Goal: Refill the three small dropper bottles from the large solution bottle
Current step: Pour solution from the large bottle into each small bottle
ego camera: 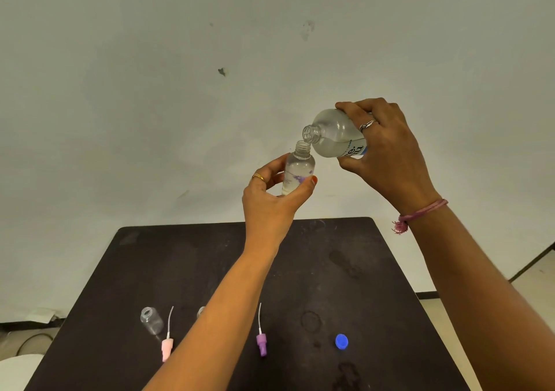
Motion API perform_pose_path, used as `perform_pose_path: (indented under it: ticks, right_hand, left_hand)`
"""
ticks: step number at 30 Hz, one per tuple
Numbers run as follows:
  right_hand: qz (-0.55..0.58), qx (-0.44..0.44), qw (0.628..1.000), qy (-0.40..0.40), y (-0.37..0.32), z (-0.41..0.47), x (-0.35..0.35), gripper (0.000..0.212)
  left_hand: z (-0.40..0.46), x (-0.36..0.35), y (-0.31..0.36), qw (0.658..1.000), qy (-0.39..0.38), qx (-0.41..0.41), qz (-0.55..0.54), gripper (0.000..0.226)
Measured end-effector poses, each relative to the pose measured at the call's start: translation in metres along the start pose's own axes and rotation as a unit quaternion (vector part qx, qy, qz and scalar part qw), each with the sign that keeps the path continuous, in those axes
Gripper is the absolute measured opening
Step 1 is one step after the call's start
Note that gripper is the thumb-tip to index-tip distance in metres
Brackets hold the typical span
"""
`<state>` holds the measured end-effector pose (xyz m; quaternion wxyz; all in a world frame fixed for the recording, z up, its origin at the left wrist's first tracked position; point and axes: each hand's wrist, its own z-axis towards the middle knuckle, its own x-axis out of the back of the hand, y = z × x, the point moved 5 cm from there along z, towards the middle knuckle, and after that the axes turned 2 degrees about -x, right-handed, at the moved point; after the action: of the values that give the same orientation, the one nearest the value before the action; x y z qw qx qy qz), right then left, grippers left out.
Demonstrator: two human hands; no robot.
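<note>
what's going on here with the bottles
A person is refilling a small bottle from a large bottle. The left hand holds the small one upright in the air, and the right hand tips the large one so its mouth meets the small one's neck. The small bottle looks nearly full. On the table an empty bottle waits uncapped, with a pink sprayer, a purple sprayer and a blue cap lying loose.
</note>
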<state>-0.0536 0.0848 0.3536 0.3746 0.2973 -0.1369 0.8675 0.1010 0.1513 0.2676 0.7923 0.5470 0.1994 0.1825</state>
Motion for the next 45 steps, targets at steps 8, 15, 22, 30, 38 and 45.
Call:
perform_pose_path:
  ticks: [8, 15, 22, 30, 38, 45]
  right_hand:
    - [0.02, -0.033, 0.999, -0.022, 0.003, -0.005, -0.01, 0.075]
    - [0.07, -0.072, 0.994, -0.031, 0.001, -0.014, -0.017, 0.074]
    - [0.108, -0.108, 0.987, -0.05, -0.001, -0.025, -0.025, 0.072]
    - [0.162, -0.168, 0.969, -0.079, 0.0, -0.043, -0.041, 0.075]
    - [0.251, -0.233, 0.932, -0.117, -0.013, -0.069, -0.063, 0.073]
    - [0.326, -0.306, 0.886, -0.124, -0.023, -0.098, -0.093, 0.072]
  left_hand:
    - [0.001, 0.001, -0.002, 1.0, 0.006, 0.003, 0.0, 0.048]
    - [-0.001, 0.002, -0.005, 1.0, 0.008, 0.006, -0.003, 0.047]
    - [-0.002, 0.01, -0.007, 1.0, 0.026, 0.005, -0.012, 0.047]
    - [-0.009, 0.023, -0.019, 0.999, 0.043, 0.014, 0.001, 0.048]
    - [-0.027, 0.046, -0.049, 0.998, 0.05, 0.029, 0.019, 0.046]
    - [-0.044, 0.078, -0.084, 0.998, 0.038, 0.047, 0.033, 0.051]
